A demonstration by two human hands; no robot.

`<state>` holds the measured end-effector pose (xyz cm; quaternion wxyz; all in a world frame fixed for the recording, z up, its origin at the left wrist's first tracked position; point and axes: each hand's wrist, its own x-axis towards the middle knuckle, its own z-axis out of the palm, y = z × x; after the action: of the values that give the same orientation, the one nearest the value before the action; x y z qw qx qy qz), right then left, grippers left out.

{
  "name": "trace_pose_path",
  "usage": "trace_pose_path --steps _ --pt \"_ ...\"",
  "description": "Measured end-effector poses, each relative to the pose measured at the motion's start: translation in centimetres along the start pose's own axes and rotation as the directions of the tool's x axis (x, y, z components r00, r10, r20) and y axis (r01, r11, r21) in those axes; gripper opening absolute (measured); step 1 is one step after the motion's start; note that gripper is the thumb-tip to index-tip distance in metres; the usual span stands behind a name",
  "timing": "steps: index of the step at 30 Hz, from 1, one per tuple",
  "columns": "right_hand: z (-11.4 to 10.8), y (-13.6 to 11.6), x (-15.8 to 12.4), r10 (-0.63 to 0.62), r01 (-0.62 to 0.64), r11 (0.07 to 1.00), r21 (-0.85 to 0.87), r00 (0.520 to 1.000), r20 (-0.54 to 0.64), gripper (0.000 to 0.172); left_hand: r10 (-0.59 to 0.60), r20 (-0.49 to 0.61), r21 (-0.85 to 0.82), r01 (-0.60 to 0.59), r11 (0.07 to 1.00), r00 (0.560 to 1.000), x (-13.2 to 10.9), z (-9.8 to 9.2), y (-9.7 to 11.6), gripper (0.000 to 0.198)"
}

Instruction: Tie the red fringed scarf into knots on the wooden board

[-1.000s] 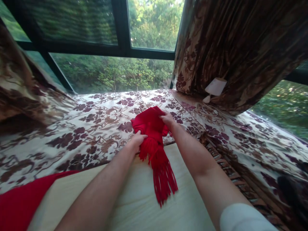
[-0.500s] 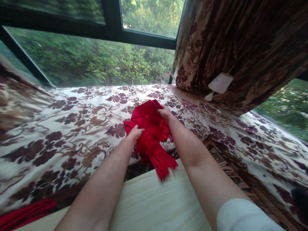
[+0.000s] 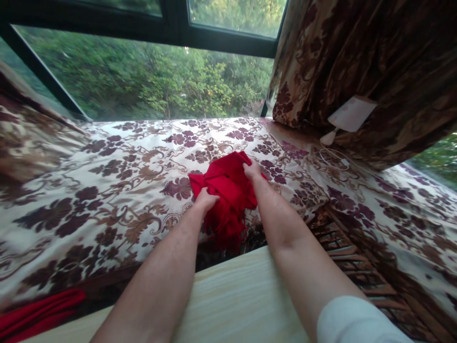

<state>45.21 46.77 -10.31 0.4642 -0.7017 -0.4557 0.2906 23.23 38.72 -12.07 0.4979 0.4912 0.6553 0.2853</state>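
Observation:
A bunched red scarf (image 3: 230,178) with fringed ends is held out before me, over the near edge of the flower-patterned cover (image 3: 143,166). My left hand (image 3: 207,200) grips its left side, thumb on top. On the upper right, my right hand (image 3: 253,170) is closed on the cloth. The fingers of both hands are partly hidden in the folds. The fringe hangs down between my forearms, in front of the dark gap beside the pale board (image 3: 235,295).
Another red cloth (image 3: 43,309) lies at the lower left. A small lamp (image 3: 352,113) with a white cord stands at the right, by the brown curtain (image 3: 321,57). A slatted wooden frame (image 3: 342,247) shows at the lower right. Windows (image 3: 160,81) rise behind the covered ledge.
The scarf's fringed end has swung away from me, off the pale board, and now hangs bunched below my hands. Both hands keep hold. The view has shifted slightly.

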Motion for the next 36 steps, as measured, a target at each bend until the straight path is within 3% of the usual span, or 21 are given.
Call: trace_pose_path --steps 3,8,10,13,16,20,25,29,36 --pt "-0.2 -0.1 -1.0 0.047 -0.094 0.928 -0.362 0.989 -0.138 0.059 -0.094 0.034 0.097 0.090 0.991 0.995 -0.1 -0.3 -0.4 0.065" --pt "0.0 -1.4 -2.9 -0.010 -0.001 0.838 -0.546 1.000 -0.017 0.055 -0.191 0.146 0.222 0.156 0.962 0.971 -0.4 -0.8 -0.8 0.037" --pt "-0.1 -1.9 -3.7 -0.022 0.067 0.824 -0.562 0.996 0.087 0.053 -0.167 0.115 0.295 0.127 0.947 0.979 -0.5 -1.1 -0.6 0.032" --pt "-0.7 -2.1 -5.6 0.055 0.137 0.778 -0.613 0.957 0.284 0.046 -0.065 0.000 0.376 0.060 0.924 0.998 -1.1 -1.7 0.1 0.038" --pt "-1.5 -2.5 -8.2 0.111 0.170 0.736 -0.655 0.925 0.364 0.043 0.073 -0.025 0.453 -0.054 0.890 0.997 -2.5 -2.8 1.1 0.051" --pt "-2.5 -4.1 -12.9 0.152 0.183 0.679 -0.711 0.912 0.380 0.049 0.218 0.115 0.573 -0.244 0.782 0.969 -6.2 -5.0 1.6 0.061" --pt "-2.8 -7.4 -20.4 0.079 0.258 0.647 -0.717 0.914 0.399 0.057 0.300 0.122 0.772 -0.281 0.571 0.946 -12.0 -8.5 1.2 0.061" --pt "-2.5 -9.3 -26.6 -0.058 0.371 0.629 -0.683 0.899 0.434 0.057 0.323 0.103 0.813 -0.267 0.518 0.941 -16.8 -10.5 0.5 0.060" --pt "-3.8 -10.6 -36.1 -0.177 0.435 0.658 -0.615 0.882 0.436 0.068 0.438 0.084 0.829 -0.307 0.468 0.895 -25.5 -12.4 -2.6 0.061"
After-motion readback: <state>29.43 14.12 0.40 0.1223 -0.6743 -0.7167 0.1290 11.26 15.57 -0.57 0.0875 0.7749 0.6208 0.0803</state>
